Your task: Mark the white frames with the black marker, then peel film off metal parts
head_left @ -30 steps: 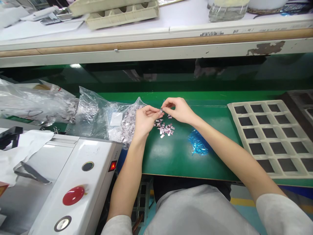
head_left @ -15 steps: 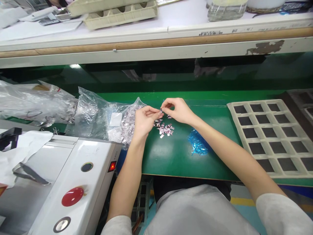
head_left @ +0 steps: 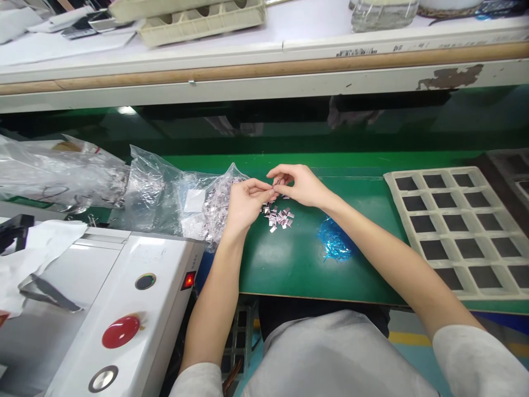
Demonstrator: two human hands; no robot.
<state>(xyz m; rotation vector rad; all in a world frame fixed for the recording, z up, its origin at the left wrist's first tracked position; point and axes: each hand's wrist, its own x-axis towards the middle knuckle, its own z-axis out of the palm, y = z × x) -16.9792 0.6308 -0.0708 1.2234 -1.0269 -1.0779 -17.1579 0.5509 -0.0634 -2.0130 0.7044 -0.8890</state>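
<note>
My left hand (head_left: 244, 203) is pinched closed, its fingertips meeting those of my right hand (head_left: 301, 184) above the green work surface (head_left: 289, 270). Between them sits a small shiny metal piece, now almost wholly covered by the fingers. The right thumb touches the left fingertips while its index finger arches above. Just below the hands lies a loose pile of small pinkish-silver metal pieces (head_left: 280, 218). Beside the left wrist, a clear plastic bag (head_left: 217, 212) holds many similar pieces. A heap of shiny blue film bits (head_left: 335, 241) lies near my right forearm.
A pale tray with dark-bottomed compartments (head_left: 452, 223) lies at the right. To the left stands a white machine with a red button (head_left: 121, 332). More plastic bags (head_left: 61, 173) lie behind it. A raised shelf (head_left: 248, 69) crosses the back, carrying cream moulded trays (head_left: 202, 23).
My right index finger has lifted and reached slightly left, and the metal piece that showed between the fingertips is now mostly covered. My left hand has barely moved.
</note>
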